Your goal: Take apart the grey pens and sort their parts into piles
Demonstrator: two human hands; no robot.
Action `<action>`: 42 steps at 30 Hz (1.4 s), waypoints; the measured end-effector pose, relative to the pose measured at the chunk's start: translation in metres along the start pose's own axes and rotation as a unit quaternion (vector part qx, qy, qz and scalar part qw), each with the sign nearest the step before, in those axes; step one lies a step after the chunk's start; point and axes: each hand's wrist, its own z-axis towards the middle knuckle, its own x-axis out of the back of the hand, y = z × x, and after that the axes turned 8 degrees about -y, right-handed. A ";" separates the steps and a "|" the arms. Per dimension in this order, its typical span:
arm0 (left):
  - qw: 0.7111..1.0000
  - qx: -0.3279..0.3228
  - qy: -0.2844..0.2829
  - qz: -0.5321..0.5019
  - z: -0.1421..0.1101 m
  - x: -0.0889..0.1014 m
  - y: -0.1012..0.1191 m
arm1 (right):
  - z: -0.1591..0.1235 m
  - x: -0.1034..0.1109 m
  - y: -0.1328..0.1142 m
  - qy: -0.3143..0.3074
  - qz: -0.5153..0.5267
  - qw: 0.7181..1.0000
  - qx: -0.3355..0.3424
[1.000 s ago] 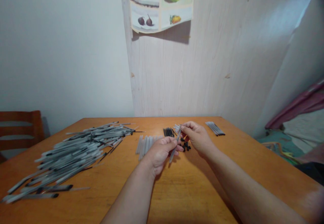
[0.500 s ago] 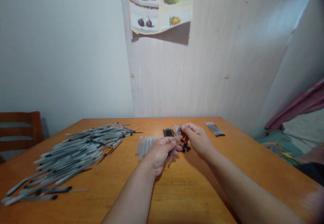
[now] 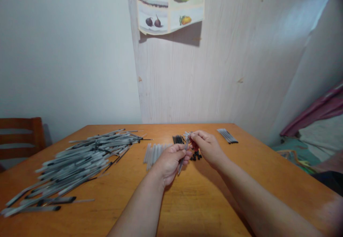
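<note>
Between the fingers of my left hand [image 3: 171, 162] is a slim translucent pen [image 3: 181, 165], its tip slanting down toward me. My right hand [image 3: 204, 145] pinches the pen's upper end; whether a small part is also in those fingers is hidden. Just behind my hands lie thin black refills [image 3: 177, 139] and small pale pieces [image 3: 187, 135]. Several black caps or plugs [image 3: 197, 155] sit under my right hand. Beside my left hand is a row of clear empty pen barrels [image 3: 154, 155], partly covered by the hand.
A large loose heap of pens and barrels [image 3: 80, 158] spreads over the left of the wooden table [image 3: 198, 208]. At the back right lies a neat row of pens with dark ends [image 3: 227, 136]. A wooden chair [image 3: 21, 135] stands beyond the left edge.
Both hands stay nearly in place on the pen. My right fingers have closed slightly around its upper end, and the left fingers have shifted a little.
</note>
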 end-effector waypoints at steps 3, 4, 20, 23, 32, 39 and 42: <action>1.000 -0.004 0.004 0.009 0.000 0.000 0.000 | 0.002 0.001 0.001 0.004 0.010 1.000 -0.004; 1.000 -0.007 0.005 0.012 0.000 0.000 0.000 | 0.002 0.002 0.002 0.010 0.015 1.000 -0.008; 0.999 0.001 0.039 0.013 -0.003 0.004 0.004 | 0.011 0.057 0.078 -0.095 -0.119 0.970 -0.189; 0.999 -0.002 0.045 0.011 -0.003 0.004 0.004 | 0.007 0.055 0.086 -0.106 -0.120 0.966 -0.201; 0.998 -0.002 0.055 0.016 -0.004 0.003 0.007 | 0.004 0.054 0.094 -0.122 -0.139 0.956 -0.226; 0.998 -0.005 0.059 0.022 -0.004 0.003 0.007 | 0.005 0.053 0.094 -0.130 -0.162 0.948 -0.240; 0.998 -0.005 0.058 0.025 -0.004 0.004 0.006 | 0.004 0.053 0.091 -0.127 -0.166 0.947 -0.245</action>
